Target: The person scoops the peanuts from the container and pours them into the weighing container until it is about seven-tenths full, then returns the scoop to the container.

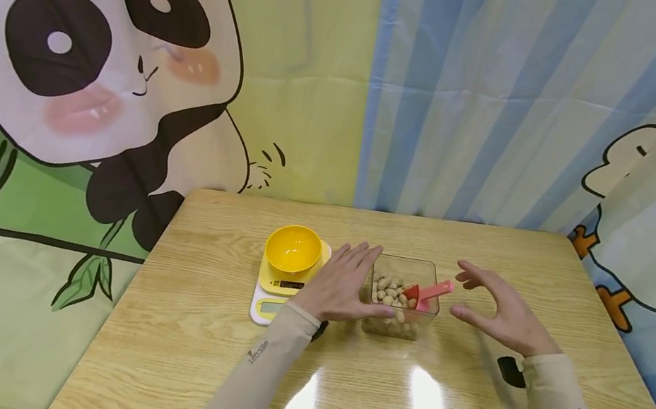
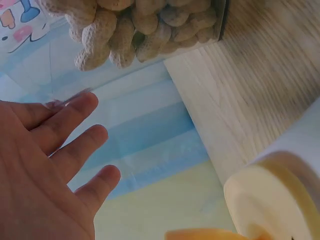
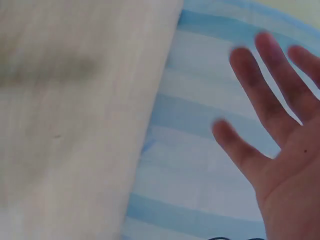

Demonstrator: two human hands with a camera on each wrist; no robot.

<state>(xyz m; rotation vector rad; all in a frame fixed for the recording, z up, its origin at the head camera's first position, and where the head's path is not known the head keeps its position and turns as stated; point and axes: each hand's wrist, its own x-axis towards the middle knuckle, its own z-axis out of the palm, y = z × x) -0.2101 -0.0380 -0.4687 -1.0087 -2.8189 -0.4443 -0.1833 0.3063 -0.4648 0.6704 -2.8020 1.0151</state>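
A clear square container (image 1: 408, 269) of peanuts (image 1: 389, 293) stands mid-table with a red scoop (image 1: 430, 293) leaning in it. My left hand (image 1: 343, 283) lies flat against the container's left side, fingers straight, thumb along its front wall. My right hand (image 1: 501, 309) hovers to the container's right, fingers spread and relaxed, holding nothing. In the left wrist view the spread fingers (image 2: 65, 145) sit below the peanuts (image 2: 145, 25). The right wrist view shows blurred open fingers (image 3: 270, 100) over the table.
A yellow bowl (image 1: 293, 249) sits on a yellow and white kitchen scale (image 1: 275, 293) just left of my left hand. The wooden table (image 1: 387, 400) is backed by cartoon curtains. A small dark object (image 1: 510, 371) lies by my right wrist.
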